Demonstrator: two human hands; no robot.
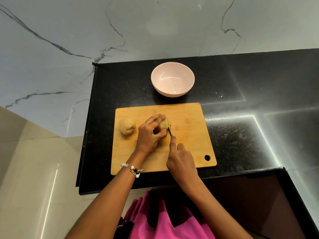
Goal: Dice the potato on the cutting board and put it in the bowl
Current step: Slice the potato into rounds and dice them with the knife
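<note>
A wooden board (189,135) lies on the black desk (241,144), its hanging hole at the near right corner. On the middle of the board the left hand (150,133) curls its fingers and thumb round a potato piece (164,125), holding it down; only the right end of the piece shows past the fingertips. The right hand (181,163) grips a knife (170,131) with the forefinger laid along the top of it. Little of the knife shows: a short stretch of dark blade runs from the forefinger tip to the right end of the held piece and touches it there. The handle is hidden in the hand.

A second potato piece (127,125) sits on the left part of the board, apart from the left hand and untouched.

Beyond the far edge of the board, close to it but not touching, stands a pale pink bowl (172,79) on the desk, with nothing visible inside.

A beaded bracelet (133,169) circles the left wrist.
</note>
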